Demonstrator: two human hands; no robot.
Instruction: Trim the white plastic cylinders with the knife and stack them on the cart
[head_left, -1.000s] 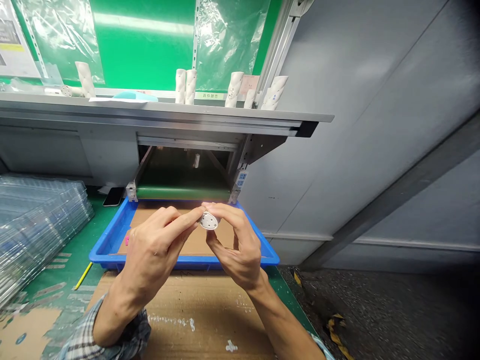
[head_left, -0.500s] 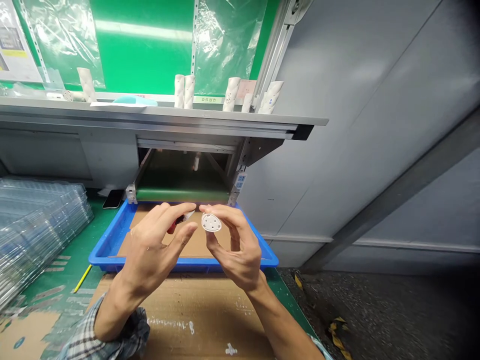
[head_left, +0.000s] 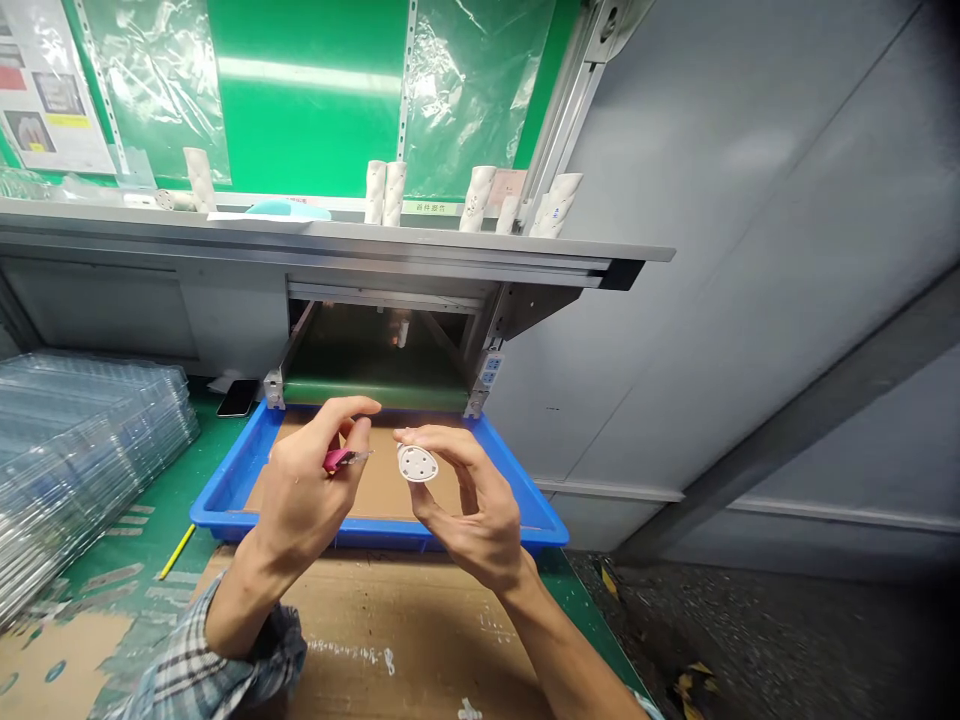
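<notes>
My left hand (head_left: 311, 475) is closed around a small pink-handled knife (head_left: 341, 459), its thin metal tip pointing right. Most of the handle is hidden in the fingers. My right hand (head_left: 476, 500) pinches a white cylindrical part (head_left: 418, 463) between thumb and fingers. The part's round end, with several small holes, faces me; its length behind is hidden. A narrow gap separates the tip from the part. Both hands are above a blue tray (head_left: 375, 532) lined with cardboard.
Behind the tray is a green conveyor belt (head_left: 375, 388) with a white piece (head_left: 403, 333) on it. Stacked clear plastic trays (head_left: 97, 440) stand left, near a phone (head_left: 238, 398) and yellow stick (head_left: 177, 552). White twisted tubes (head_left: 394, 193) line the shelf (head_left: 337, 232). Cardboard (head_left: 405, 630) lies in front.
My left hand has turned and drawn slightly left, taking the knife tip away from the white part and showing more pink handle. My right hand still holds the part. The view has shifted slightly.
</notes>
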